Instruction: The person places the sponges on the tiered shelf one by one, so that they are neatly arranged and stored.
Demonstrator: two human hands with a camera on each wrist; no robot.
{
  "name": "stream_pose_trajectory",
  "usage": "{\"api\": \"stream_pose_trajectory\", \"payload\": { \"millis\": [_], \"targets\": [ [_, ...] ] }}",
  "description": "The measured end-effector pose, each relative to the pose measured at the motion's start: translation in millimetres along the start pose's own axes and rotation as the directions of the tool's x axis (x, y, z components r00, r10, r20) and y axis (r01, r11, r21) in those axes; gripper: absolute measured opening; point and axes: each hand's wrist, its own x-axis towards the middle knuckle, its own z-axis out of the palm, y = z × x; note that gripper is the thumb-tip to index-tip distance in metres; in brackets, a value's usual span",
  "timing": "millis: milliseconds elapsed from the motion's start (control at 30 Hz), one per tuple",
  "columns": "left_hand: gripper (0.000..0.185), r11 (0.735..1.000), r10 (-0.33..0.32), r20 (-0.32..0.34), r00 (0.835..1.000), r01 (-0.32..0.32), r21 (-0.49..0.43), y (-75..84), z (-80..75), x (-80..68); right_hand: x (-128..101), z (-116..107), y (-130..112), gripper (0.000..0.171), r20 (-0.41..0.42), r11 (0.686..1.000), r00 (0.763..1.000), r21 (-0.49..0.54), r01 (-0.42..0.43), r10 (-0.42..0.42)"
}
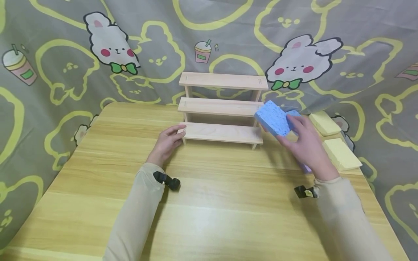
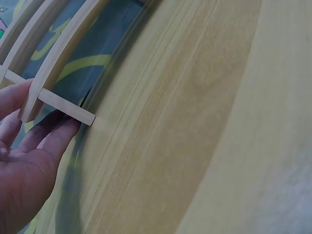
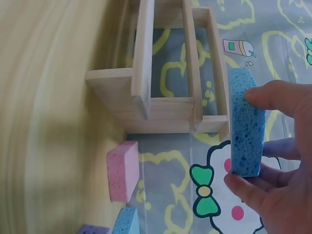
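A three-tier wooden rack (image 1: 220, 132) stands at the back of the table, its steps bare. My left hand (image 1: 167, 142) grips the left end of the lowest step, thumb on top; the left wrist view shows the fingers (image 2: 61, 134) beside and under that end. A blue sponge (image 1: 272, 117) is held up by my right hand (image 1: 305, 145), off the table, near the rack's right side. In the right wrist view the thumb and fingers pinch that sponge by its edges.
On the right lie two yellow sponges (image 1: 342, 154), a second blue sponge (image 3: 126, 222), a pink sponge (image 3: 123, 170) and a purple sponge (image 3: 92, 229). A grey patterned curtain (image 1: 228, 43) hangs right behind the rack. The wooden table (image 1: 215, 210) stretches in front.
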Motion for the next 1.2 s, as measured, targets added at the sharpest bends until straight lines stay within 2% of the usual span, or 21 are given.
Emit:
{"api": "stream_pose_trajectory", "payload": {
  "millis": [267, 400, 733, 867, 1033, 1200],
  "targets": [
    [0.039, 1.000, 0.004, 0.001, 1.000, -0.004, 0.007, 0.3, -0.8, -1.1, 21, 2, -10, 0.073, 0.053, 0.998, 0.998, 0.054, -0.016, 0.014],
    [0.039, 1.000, 0.015, 0.000, 1.000, -0.015, 0.003, 0.6, -1.4, -2.0, 37, 4, -14, 0.072, 0.083, 0.994, 0.996, 0.102, 0.025, -0.034],
    [0.039, 1.000, 0.030, 0.015, 0.999, -0.030, -0.008, -2.2, -0.3, -0.5, 71, 10, -22, 0.069, 0.084, 0.981, 0.990, 0.168, 0.101, -0.116],
    [0.038, 0.999, 0.034, 0.012, 0.999, -0.034, -0.015, -1.2, -2.3, -0.4, 86, 15, -25, 0.068, 0.090, 0.968, 0.984, 0.213, 0.135, -0.157],
    [0.038, 0.999, 0.038, 0.011, 0.999, -0.037, -0.020, -1.3, -2.7, 0.2, 106, 20, -28, 0.063, 0.122, 0.931, 0.981, 0.350, 0.100, -0.152],
    [0.038, 0.999, 0.035, 0.007, 0.999, -0.035, -0.042, -4.7, -1.9, 1.4, 121, 22, -38, 0.060, 0.132, 0.928, 0.978, 0.358, 0.108, -0.164]
  ]
}}
